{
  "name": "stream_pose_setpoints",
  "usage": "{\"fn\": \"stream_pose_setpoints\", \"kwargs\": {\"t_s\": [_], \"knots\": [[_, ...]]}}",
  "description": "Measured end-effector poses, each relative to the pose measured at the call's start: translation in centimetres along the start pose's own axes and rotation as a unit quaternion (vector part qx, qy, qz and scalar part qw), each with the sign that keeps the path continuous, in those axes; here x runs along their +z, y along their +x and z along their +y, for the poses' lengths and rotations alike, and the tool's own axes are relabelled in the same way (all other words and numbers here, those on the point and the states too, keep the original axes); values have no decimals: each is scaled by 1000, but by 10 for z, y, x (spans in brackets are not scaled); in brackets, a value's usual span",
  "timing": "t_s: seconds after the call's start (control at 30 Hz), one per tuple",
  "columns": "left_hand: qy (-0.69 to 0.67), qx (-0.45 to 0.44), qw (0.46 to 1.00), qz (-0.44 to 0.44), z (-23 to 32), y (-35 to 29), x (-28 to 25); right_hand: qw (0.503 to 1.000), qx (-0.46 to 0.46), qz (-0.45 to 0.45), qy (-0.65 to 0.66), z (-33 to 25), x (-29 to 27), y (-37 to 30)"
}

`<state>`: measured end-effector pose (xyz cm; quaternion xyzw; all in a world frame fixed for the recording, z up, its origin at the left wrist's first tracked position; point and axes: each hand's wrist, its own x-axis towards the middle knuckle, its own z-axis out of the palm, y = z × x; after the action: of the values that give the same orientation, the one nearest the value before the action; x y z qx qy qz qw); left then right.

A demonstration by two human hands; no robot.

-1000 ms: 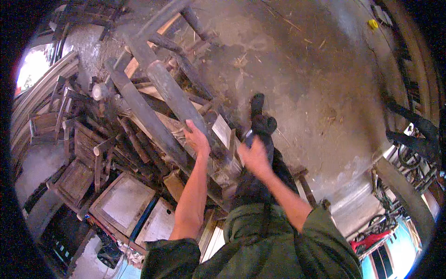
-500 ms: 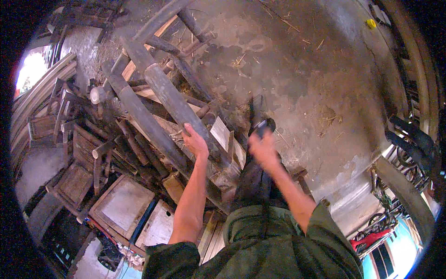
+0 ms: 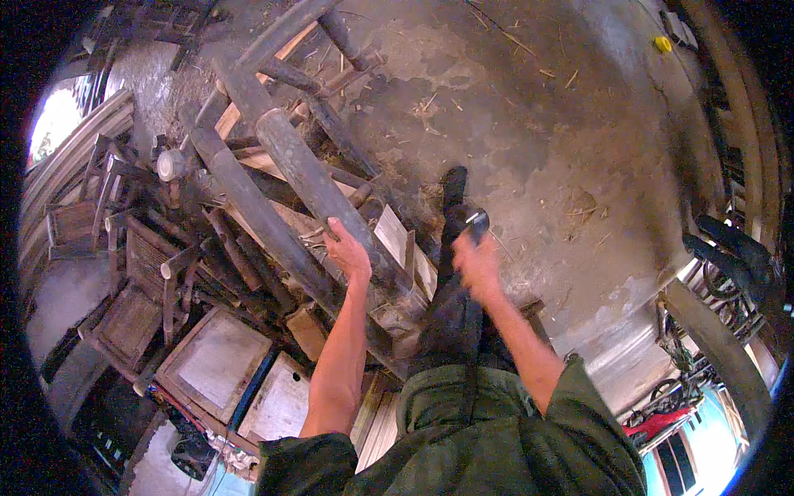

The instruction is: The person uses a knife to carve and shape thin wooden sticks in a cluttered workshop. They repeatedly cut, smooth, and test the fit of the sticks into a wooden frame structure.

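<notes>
Pole (image 3: 318, 178), grey and round, slants up-left in my head view, beside a second pole (image 3: 265, 210) | left hand (image 3: 347, 255) touches the first pole, its grip I cannot tell | right hand (image 3: 476, 260), blurred, I see closed on a dark, bright-tipped object (image 3: 476, 221), right of both poles

This looks like a rough woodworking shop or storage shed. Thick round poles (image 3: 308, 175) lie side by side in a heavy wooden frame, wooden chairs (image 3: 128, 326) crowd to the left, and long planks (image 3: 73, 169) run along that edge. Framed panels (image 3: 217, 354) sit nearer the person. The bare, stained floor (image 3: 538, 140) is strewn with straw-like scraps and splinters.
</notes>
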<state>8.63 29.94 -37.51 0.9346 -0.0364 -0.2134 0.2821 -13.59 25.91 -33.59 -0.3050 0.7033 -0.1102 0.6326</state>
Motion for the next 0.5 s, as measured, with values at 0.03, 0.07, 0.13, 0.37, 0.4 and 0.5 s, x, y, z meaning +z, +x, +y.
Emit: {"fn": "stream_pose_setpoints", "kwargs": {"t_s": [0.03, 0.07, 0.13, 0.37, 0.4, 0.5], "knots": [[-25, -16, 999, -12, 7, -5, -3, 993, -44, 63, 92, -19, -17, 13], [-9, -9, 1000, 1, 2, -6, -5, 988, -36, 40, 144, -48, -36, 13], [26, 21, 999, 19, 5, -6, -4, 944, -41, 167, 281, -27, -1, 8], [-1, 44, 999, 21, -7, 3, 3, 991, -24, -102, -80, 64, 64, -40], [6, 22, 1000, 6, -5, 1, -3, 995, -74, -43, -51, 30, 57, -39], [14, 21, 999, 25, -15, 9, 3, 993, -30, 56, 104, 9, 63, -38]]}}
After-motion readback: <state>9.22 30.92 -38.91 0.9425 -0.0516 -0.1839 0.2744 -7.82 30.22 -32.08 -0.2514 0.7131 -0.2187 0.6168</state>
